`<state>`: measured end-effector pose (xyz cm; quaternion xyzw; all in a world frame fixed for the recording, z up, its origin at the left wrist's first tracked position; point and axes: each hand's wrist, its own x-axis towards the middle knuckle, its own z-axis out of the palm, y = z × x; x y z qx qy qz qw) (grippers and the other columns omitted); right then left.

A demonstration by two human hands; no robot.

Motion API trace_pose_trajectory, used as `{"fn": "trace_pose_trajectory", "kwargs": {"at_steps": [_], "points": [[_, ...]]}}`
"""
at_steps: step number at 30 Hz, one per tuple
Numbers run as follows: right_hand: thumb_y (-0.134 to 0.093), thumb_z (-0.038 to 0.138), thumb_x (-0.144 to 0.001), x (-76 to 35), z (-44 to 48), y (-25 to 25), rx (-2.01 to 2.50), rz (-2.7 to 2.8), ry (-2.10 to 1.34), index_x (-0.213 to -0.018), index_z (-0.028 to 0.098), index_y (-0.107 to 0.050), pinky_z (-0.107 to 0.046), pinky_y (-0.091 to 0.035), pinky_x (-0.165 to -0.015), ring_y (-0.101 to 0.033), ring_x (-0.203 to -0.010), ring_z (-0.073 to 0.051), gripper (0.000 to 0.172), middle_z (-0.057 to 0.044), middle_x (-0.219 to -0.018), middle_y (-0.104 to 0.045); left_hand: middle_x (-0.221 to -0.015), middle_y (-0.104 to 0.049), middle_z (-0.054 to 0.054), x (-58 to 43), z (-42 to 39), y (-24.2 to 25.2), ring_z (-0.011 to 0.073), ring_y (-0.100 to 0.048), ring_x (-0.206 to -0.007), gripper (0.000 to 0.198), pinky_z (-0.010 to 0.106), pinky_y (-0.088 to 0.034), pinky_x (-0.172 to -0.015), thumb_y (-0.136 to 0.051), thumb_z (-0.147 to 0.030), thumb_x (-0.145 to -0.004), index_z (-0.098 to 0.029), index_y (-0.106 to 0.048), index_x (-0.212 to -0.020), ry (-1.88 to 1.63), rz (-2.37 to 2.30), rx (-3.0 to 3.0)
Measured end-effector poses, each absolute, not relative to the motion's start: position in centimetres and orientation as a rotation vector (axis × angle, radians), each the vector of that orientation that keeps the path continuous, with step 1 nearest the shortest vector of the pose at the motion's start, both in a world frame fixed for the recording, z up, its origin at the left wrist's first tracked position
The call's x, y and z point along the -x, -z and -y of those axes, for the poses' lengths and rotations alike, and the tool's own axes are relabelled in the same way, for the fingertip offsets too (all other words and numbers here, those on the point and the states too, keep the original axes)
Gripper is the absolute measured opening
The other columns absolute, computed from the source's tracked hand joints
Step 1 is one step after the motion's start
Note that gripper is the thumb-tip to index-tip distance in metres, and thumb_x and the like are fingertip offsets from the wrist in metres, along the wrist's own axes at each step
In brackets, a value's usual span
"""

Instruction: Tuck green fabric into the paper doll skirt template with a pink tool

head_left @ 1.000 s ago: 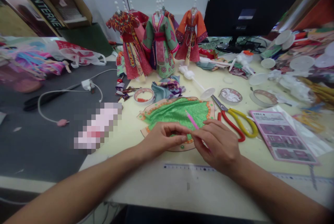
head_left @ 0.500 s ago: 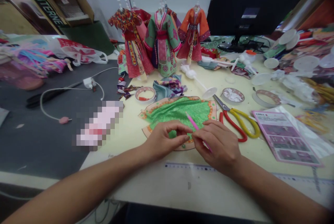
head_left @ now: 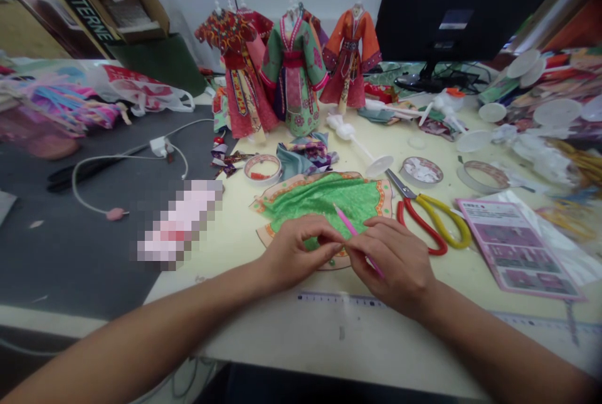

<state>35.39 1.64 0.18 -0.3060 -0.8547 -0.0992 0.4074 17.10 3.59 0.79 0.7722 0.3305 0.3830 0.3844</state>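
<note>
A green paper garment piece with an orange patterned border lies flat on the pale table in front of me. My left hand pinches its near edge, fingers closed on the paper. My right hand is closed round a thin pink stick, whose tip rests on the green piece. Both hands meet at the piece's near edge.
Red and yellow scissors lie right of the piece. Tape rolls, a pink instruction sheet and a clear ruler surround it. Three dressed paper dolls stand behind; a monitor is at back right. A dark mat with a cable lies left.
The view has shifted slightly. Both hands stay at the near edge of the green piece, with only small finger movements.
</note>
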Motion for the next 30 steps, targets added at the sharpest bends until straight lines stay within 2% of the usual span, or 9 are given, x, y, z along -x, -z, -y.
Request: {"fn": "trace_pose_trajectory", "kwargs": {"at_steps": [16, 22, 30], "points": [[-0.056, 0.008, -0.076, -34.8, -1.4, -0.2, 0.763, 2.190, 0.316, -0.075, 0.017, -0.055, -0.032, -0.052, -0.066, -0.055, -0.061, -0.013, 0.009, 0.000, -0.062, -0.059, -0.061, -0.060, 0.001, -17.4, -2.9, -0.8, 0.0120, -0.050, -0.060, 0.010, 0.028, -0.040, -0.064, -0.054, -0.009, -0.070, -0.017, -0.054, -0.064, -1.047, -0.858, -2.227], [-0.056, 0.009, -0.077, -34.7, -1.4, -0.3, 0.754, 2.197, 0.362, -0.075, 0.017, -0.055, -0.032, -0.051, -0.065, -0.055, -0.061, -0.013, 0.009, 0.001, -0.059, -0.056, -0.058, -0.055, 0.000, -17.5, -2.6, -0.9, 0.0124, -0.048, -0.060, 0.010, 0.028, -0.038, -0.062, -0.052, -0.010, -0.069, -0.018, -0.052, -0.063, -1.092, -0.924, -2.274], [-0.056, 0.012, -0.078, -34.6, -1.4, -0.4, 0.751, 2.193, 0.385, -0.074, 0.018, -0.054, -0.030, -0.049, -0.062, -0.054, -0.062, -0.013, 0.007, 0.001, -0.058, -0.054, -0.057, -0.055, -0.001, -17.6, -2.4, -0.9, 0.0117, -0.049, -0.059, 0.010, 0.028, -0.038, -0.062, -0.053, -0.010, -0.069, -0.018, -0.054, -0.063, -1.155, -0.946, -2.287]]}}
